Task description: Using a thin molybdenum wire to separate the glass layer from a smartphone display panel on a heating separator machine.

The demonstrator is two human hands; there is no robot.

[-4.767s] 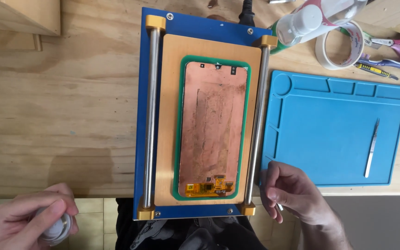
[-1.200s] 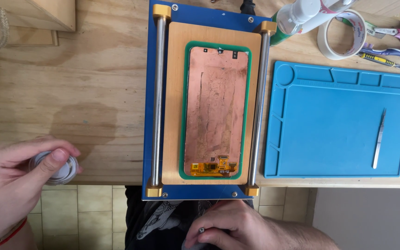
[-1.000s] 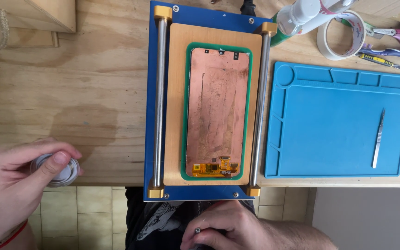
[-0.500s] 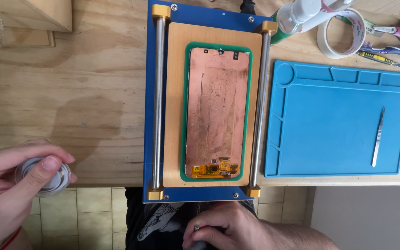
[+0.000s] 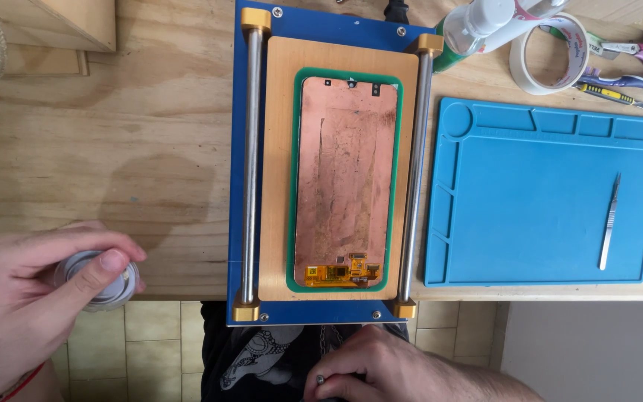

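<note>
Head view, one entry.

Left hand (image 5: 20, 313): fingers and thumb closed around a small round white spool (image 5: 98, 277), held at the near edge of the wooden bench (image 5: 113, 149).

Right hand (image 5: 403, 372): low, below the bench edge, curled on a small dark item; whether it is gripped I cannot tell.

Up and right of the spool: blue fixture (image 5: 236, 149) carrying the copper-backed phone screen (image 5: 347, 182), seated in its green frame, untouched.

Beyond: blue mat (image 5: 545, 201), tweezers (image 5: 609, 223).

Hidden: spool contents; the right hand's item, partly cut off.

Phone screen (image 5: 347, 182) on fixture plate (image 5: 277, 149) — work mat (image 5: 530, 201) right, tweezers (image 5: 609, 222) on it.
</note>
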